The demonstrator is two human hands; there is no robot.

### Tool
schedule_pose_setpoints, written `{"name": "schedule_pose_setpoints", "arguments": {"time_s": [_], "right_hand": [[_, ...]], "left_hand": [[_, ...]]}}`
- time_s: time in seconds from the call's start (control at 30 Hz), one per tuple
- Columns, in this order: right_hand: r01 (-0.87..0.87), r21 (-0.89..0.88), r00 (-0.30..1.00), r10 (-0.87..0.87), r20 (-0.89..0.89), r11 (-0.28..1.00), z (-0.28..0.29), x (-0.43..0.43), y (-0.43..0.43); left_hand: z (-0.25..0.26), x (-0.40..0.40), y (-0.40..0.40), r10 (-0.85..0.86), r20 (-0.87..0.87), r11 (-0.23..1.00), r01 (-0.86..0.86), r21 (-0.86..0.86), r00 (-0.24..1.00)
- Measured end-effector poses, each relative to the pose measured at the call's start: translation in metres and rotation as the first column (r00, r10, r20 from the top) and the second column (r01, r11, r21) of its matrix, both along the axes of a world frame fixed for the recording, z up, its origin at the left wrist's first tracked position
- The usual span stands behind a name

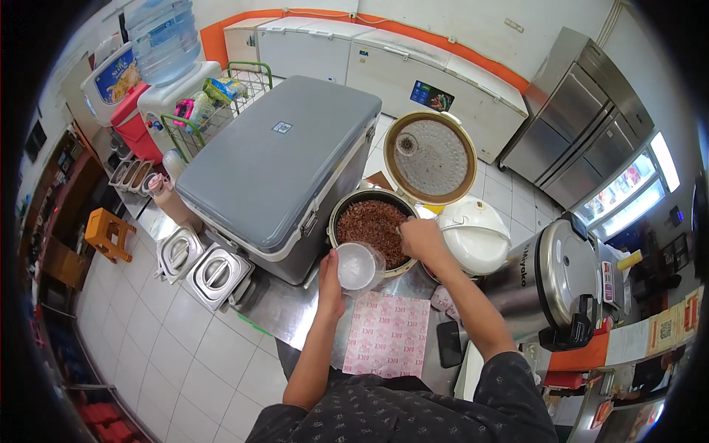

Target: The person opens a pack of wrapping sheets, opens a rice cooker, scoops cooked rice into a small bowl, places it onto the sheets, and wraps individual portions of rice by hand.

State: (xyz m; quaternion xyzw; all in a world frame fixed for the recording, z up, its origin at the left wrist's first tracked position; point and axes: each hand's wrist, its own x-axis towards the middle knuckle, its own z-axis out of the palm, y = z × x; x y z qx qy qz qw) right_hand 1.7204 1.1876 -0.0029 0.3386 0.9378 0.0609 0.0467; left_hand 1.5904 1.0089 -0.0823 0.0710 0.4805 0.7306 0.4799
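My left hand (330,285) holds a translucent plastic cup (356,267) tilted at the near rim of an open rice cooker (331,227). Reddish-brown cooked rice (371,224) fills much of the pot. At the pot's right rim, my right hand (421,239) is closed around what seems to be a utensil handle; its lower end is hidden. The cooker's lid (431,158) stands raised behind, with grains stuck to its inner face. A sheet of pink-printed wrapping paper (386,334) lies on the steel table in front of me.
A large grey cooler box (282,160) stands left of the pot, near lidded steel containers (213,277). To the right are a closed white rice cooker (475,235), a large steel Miyako cooker (532,282) and a black phone (448,344). Chest freezers (399,72) line the far wall.
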Motion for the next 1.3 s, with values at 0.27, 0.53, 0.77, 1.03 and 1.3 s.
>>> {"name": "schedule_pose_setpoints", "arguments": {"time_s": [0.27,0.53,0.77,1.03,1.3], "right_hand": [[0.118,-0.089,0.992,-0.122,-0.043,0.989,-0.019,-0.007,-0.016],[-0.052,-0.017,0.994,0.053,0.096,0.999,0.014,-0.068,0.008],[0.012,0.014,1.0,-0.012,-0.027,1.0,0.023,-0.016,0.003],[-0.187,0.037,0.963,0.19,-0.192,0.982,-0.045,0.011,0.027],[-0.211,-0.228,0.948,0.142,-0.285,0.951,-0.06,-0.003,0.038]], "left_hand": [[-0.006,-0.012,-0.016,0.001,0.214,0.992,-0.028,0.123,0.977],[-0.007,-0.008,-0.039,0.042,0.423,0.963,-0.15,0.224,0.905],[-0.005,0.002,-0.067,-0.068,0.487,0.901,-0.156,0.405,0.871],[-0.008,0.004,-0.09,-0.139,0.53,0.875,-0.146,0.461,0.837],[-0.015,-0.003,-0.095,-0.068,0.429,0.899,-0.131,0.417,0.901]]}}
